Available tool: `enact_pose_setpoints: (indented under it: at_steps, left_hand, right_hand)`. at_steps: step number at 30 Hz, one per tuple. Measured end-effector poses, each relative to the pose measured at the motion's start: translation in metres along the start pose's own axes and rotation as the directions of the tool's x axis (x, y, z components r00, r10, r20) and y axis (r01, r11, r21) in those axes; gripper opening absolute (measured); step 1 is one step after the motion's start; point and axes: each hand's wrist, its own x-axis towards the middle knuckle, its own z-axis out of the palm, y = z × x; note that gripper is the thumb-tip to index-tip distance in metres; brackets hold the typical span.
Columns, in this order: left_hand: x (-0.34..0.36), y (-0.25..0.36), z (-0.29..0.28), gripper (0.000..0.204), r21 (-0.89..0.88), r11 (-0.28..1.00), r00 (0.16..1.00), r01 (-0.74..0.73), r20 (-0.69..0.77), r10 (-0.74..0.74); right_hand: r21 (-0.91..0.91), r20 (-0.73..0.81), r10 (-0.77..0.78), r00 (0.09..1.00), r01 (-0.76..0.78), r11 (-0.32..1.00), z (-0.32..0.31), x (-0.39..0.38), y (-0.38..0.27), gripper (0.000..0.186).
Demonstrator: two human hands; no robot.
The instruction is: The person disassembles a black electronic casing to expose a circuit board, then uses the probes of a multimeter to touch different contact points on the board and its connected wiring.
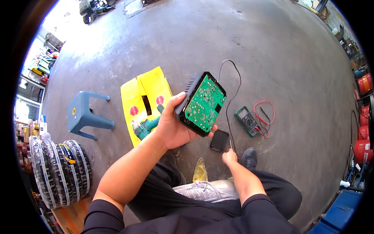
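My left hand (169, 130) is closed around an opened charger (205, 104), a black vented housing with its green circuit board facing up and tilted. A black cord (240, 80) runs from the charger's far edge and loops down toward my right hand (230, 156). That hand is closed on a slim tool with a thin metal shaft (230, 144) pointing away from me; its handle is hidden in my fingers. Just left of it, a black plastic cover (219, 140) lies on the floor. To the right sits a green-cased multimeter (246, 120) with red and black test leads (274, 117).
A teal power tool (145, 128) rests on a yellow sheet (146, 87) at left. Farther left stand a blue-grey stool (83, 113) and several wrapped tires (58, 167). A silvery bag-like thing (206, 191) lies by my lap. Red containers (363, 150) and a blue box (343, 208) line the right side.
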Motion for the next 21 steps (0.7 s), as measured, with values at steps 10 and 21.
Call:
enact_pose_setpoints:
  at_steps: [10,21]
  left_hand:
    - [-0.008,0.009,0.001,0.081,0.064,0.998,1.000,0.017,0.004,-0.018]
    - [-0.011,-0.010,0.004,0.065,0.378,0.923,0.997,-0.068,0.058,0.050]
  right_hand:
    - [0.690,-0.390,-0.259,0.884,0.466,0.554,-0.174,-0.053,-0.174,0.036]
    - [0.793,0.157,-0.681,0.715,0.320,0.519,-0.323,-0.243,-0.182,0.104]
